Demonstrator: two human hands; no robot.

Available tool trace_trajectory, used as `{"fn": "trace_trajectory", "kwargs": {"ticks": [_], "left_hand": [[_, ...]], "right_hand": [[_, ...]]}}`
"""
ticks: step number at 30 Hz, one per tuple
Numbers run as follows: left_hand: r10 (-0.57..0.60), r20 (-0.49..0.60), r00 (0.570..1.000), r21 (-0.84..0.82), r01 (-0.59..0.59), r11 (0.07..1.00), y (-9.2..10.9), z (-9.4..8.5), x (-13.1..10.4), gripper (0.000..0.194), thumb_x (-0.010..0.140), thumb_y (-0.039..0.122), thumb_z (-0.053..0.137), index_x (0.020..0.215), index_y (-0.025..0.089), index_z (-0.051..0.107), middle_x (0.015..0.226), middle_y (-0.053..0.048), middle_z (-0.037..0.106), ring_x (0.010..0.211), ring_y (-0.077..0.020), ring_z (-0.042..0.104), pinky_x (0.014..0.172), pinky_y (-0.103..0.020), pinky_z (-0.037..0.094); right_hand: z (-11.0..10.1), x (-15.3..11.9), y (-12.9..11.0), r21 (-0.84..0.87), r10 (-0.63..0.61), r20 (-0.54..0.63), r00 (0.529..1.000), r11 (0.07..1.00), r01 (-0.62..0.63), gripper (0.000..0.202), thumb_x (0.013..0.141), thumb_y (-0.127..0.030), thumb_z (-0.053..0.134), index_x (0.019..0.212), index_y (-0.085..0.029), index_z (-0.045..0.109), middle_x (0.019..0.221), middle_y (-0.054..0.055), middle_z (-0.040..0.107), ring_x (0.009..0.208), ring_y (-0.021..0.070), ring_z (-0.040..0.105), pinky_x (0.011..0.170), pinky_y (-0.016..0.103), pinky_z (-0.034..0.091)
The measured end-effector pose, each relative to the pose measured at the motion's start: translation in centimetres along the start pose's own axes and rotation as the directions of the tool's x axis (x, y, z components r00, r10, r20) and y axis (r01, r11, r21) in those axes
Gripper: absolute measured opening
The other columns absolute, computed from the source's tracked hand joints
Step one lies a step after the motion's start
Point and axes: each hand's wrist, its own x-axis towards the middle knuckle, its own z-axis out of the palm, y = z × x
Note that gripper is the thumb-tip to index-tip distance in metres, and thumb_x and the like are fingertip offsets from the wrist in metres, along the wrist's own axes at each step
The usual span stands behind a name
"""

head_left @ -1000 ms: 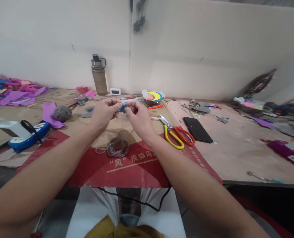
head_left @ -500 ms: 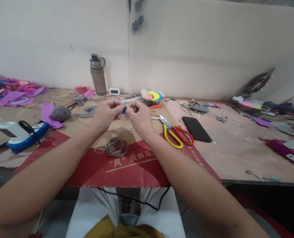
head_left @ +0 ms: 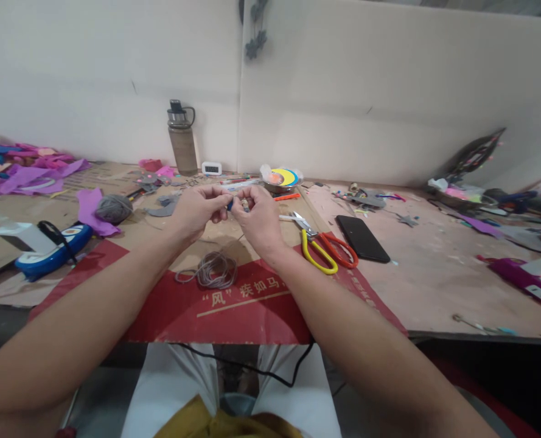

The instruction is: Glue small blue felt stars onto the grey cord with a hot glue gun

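Observation:
Above the middle of the table, my left hand [head_left: 200,208] and my right hand [head_left: 258,218] meet fingertip to fingertip. Both pinch a small dark blue piece [head_left: 230,205], mostly covered by the fingers, so its kind is unclear. A thin grey strand seems to run down from my right hand. Below the hands lies a loose coil of grey cord [head_left: 216,270], partly on the red printed sheet [head_left: 252,316]. Just right of my right hand are scissors [head_left: 318,243] with one yellow and one red handle, blades open.
A black phone [head_left: 362,238] lies right of the scissors. At the back stand a water bottle [head_left: 182,143], a small white clock [head_left: 212,168] and a bowl [head_left: 282,186] of bits. Grey yarn [head_left: 114,209] and a blue power strip [head_left: 53,251] are on the left.
The camera view shifts very slightly. Both hands stay together at the same place, with the fingers shifting a little around the blue piece.

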Motion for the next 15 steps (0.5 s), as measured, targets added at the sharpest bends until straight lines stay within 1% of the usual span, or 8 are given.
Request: {"fn": "trace_trajectory", "kwargs": {"ticks": [3, 6, 8, 10, 12, 13, 15], "left_hand": [[0.0, -0.063, 0.998, 0.019, 0.001, 1.0, -0.2, -0.2, 0.2, 0.013, 0.068, 0.025, 0.07, 0.068, 0.015, 0.062, 0.048, 0.003, 0.054, 0.039, -0.0054, 0.045, 0.039, -0.017, 0.029], [0.038, -0.115, 0.993, 0.1, -0.027, 0.995, -0.4, -0.8, 0.5, 0.014, 0.068, 0.026, 0.068, 0.071, 0.016, 0.06, 0.051, 0.004, 0.054, 0.039, -0.0054, 0.046, 0.038, -0.018, 0.03], [0.098, -0.135, 0.986, 0.226, -0.066, 0.972, -0.6, -1.4, 0.7, 0.012, 0.07, 0.026, 0.066, 0.072, 0.016, 0.061, 0.051, 0.004, 0.055, 0.039, -0.0058, 0.046, 0.04, -0.018, 0.033], [0.162, -0.156, 0.974, 0.383, -0.092, 0.919, -0.8, -2.0, 0.9, 0.011, 0.071, 0.026, 0.063, 0.073, 0.016, 0.062, 0.051, 0.004, 0.055, 0.04, -0.0066, 0.048, 0.042, -0.019, 0.036], [0.212, -0.173, 0.962, 0.528, -0.091, 0.845, -1.1, -2.6, 1.2, 0.01, 0.071, 0.024, 0.061, 0.073, 0.015, 0.064, 0.049, 0.003, 0.056, 0.042, -0.0077, 0.051, 0.045, -0.019, 0.038], [0.228, -0.188, 0.955, 0.566, -0.085, 0.82, -1.2, -2.9, 1.3, 0.01, 0.071, 0.024, 0.06, 0.072, 0.015, 0.064, 0.049, 0.002, 0.057, 0.042, -0.0082, 0.051, 0.045, -0.019, 0.038], [0.238, -0.227, 0.944, 0.578, -0.067, 0.814, -1.4, -3.7, 1.7, 0.01, 0.071, 0.023, 0.059, 0.072, 0.015, 0.065, 0.049, 0.002, 0.058, 0.042, -0.0089, 0.051, 0.044, -0.019, 0.037]], "right_hand": [[0.3, -0.1, 0.2, 0.049, 0.035, 0.071, 0.997, 0.998, -0.038, 0.003, 0.079, -0.022, 0.055, 0.079, -0.019, 0.054, 0.071, -0.001, 0.048, 0.068, 0.0126, 0.044, 0.066, 0.028, 0.035], [0.7, -0.4, 0.7, 0.103, 0.09, 0.146, 0.985, 0.989, -0.106, 0.02, 0.078, -0.026, 0.058, 0.095, -0.019, 0.051, 0.073, -0.002, 0.049, 0.069, 0.0127, 0.046, 0.066, 0.028, 0.037], [0.8, -0.7, 1.1, 0.114, 0.12, 0.184, 0.976, 0.983, -0.142, 0.026, 0.078, -0.027, 0.058, 0.1, -0.019, 0.048, 0.073, -0.003, 0.049, 0.068, 0.0126, 0.048, 0.066, 0.027, 0.038], [0.8, -0.9, 1.3, 0.107, 0.125, 0.219, 0.968, 0.983, -0.151, 0.022, 0.079, -0.028, 0.056, 0.098, -0.018, 0.049, 0.071, -0.004, 0.049, 0.065, 0.0123, 0.048, 0.065, 0.027, 0.038], [0.7, -1.1, 1.5, 0.099, 0.113, 0.247, 0.962, 0.985, -0.141, 0.016, 0.081, -0.028, 0.055, 0.093, -0.018, 0.052, 0.07, -0.004, 0.05, 0.064, 0.012, 0.048, 0.064, 0.027, 0.038], [0.6, -1.2, 1.6, 0.1, 0.109, 0.259, 0.96, 0.985, -0.138, 0.013, 0.081, -0.028, 0.055, 0.089, -0.018, 0.053, 0.07, -0.003, 0.052, 0.064, 0.012, 0.048, 0.065, 0.027, 0.038], [0.5, -1.2, 1.7, 0.116, 0.113, 0.276, 0.955, 0.982, -0.15, 0.01, 0.081, -0.027, 0.054, 0.083, -0.018, 0.056, 0.071, -0.002, 0.055, 0.065, 0.0119, 0.049, 0.066, 0.027, 0.038]]}}
